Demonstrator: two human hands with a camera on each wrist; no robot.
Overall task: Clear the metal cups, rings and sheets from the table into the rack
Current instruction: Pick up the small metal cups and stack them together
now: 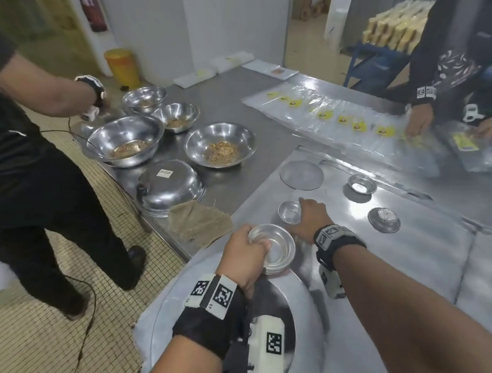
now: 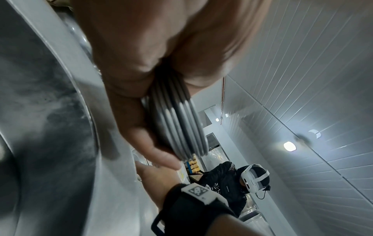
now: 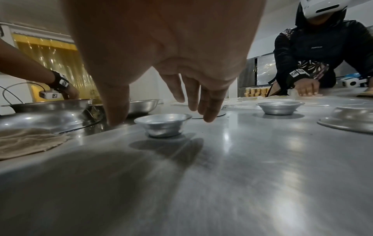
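My left hand (image 1: 250, 251) grips a stack of nested metal cups (image 1: 275, 249) just above the steel table (image 1: 361, 265); the left wrist view shows several rims (image 2: 181, 127) pinched between thumb and fingers. My right hand (image 1: 306, 215) hovers with spread fingers (image 3: 210, 111) over a small upright cup (image 1: 289, 212) (image 3: 161, 125), without touching it. Farther right stand another upright cup (image 1: 361, 183) and an inverted cup (image 1: 384, 219). A round metal sheet (image 1: 301, 174) lies beyond them. No rack is in view.
A large round sheet (image 1: 171, 296) lies under my left wrist. At left stand big steel bowls with crumbs (image 1: 220, 148), an inverted bowl (image 1: 169, 186) and a brown cloth (image 1: 199, 223). One person stands by the bowls; another person's hand (image 1: 419, 121) handles plastic bags (image 1: 335, 113) across the table.
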